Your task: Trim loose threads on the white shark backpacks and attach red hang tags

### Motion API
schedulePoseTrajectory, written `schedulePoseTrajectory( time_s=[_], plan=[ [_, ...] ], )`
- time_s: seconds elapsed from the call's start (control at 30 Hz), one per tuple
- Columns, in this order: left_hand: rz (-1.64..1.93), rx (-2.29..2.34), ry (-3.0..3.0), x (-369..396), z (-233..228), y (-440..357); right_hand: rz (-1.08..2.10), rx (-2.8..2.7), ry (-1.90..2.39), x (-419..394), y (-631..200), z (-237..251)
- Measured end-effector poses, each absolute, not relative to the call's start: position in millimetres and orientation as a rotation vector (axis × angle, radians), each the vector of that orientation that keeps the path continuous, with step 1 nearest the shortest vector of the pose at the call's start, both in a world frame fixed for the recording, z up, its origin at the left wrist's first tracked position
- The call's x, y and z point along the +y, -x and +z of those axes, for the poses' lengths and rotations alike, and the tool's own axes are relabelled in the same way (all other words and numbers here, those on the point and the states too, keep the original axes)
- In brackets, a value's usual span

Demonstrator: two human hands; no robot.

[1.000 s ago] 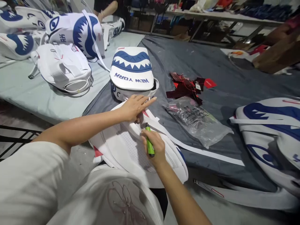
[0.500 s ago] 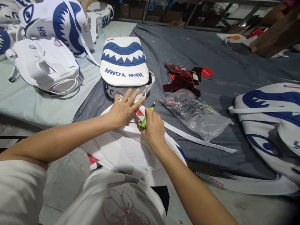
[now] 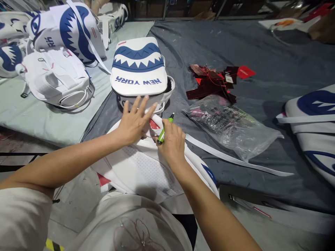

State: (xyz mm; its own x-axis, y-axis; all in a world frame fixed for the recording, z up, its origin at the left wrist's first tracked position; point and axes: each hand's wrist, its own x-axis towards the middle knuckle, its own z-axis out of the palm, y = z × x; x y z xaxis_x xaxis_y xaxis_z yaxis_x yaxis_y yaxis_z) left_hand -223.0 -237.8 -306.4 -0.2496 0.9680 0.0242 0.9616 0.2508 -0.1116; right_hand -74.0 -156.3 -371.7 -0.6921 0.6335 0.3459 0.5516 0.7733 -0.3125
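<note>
A white backpack [image 3: 123, 174] lies in front of me with its dotted mesh panel facing up. My left hand [image 3: 133, 123] rests on its top end, fingers spread. My right hand [image 3: 172, 141] grips a green marker pen [image 3: 161, 135] slantwise, its pale tip pointing up and away. The fingertips of this hand are bent down against the backpack; whether they pinch the fabric is hidden. Between the two hands a red patch [image 3: 154, 124] shows in a fold. Just beyond stands a white bag [image 3: 138, 71] with a blue toothed mouth and NEW YORK lettering.
Red tags [image 3: 211, 82] lie heaped on the dark sheet, near a clear plastic bag [image 3: 232, 125]. A white strap [image 3: 235, 158] trails rightward. More white-and-blue bags [image 3: 57, 76] crowd the left table; another bag [image 3: 316, 136] lies at the right edge.
The view has shifted, so things on the right sit farther right. The left hand's fingers are slightly more spread. The right hand keeps its hold on the marker pen.
</note>
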Motion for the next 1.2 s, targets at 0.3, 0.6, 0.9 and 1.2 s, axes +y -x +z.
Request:
schedulePoseTrajectory(
  time_s=[0.3,0.6,0.9,1.2],
  plan=[
    [0.239,-2.633,1.777,-243,-295,227,0.288,-2.509,0.894,-151,75,-372],
    [0.301,-2.640,1.948,-252,-281,249,0.366,-2.474,0.848,-149,74,-375],
    [-0.078,-2.748,2.022,-261,-283,254,0.549,-2.407,0.732,-150,61,-360],
    [0.131,-2.733,1.804,-265,-297,254,-0.118,-1.931,1.200,-25,-149,-373]
  ],
)
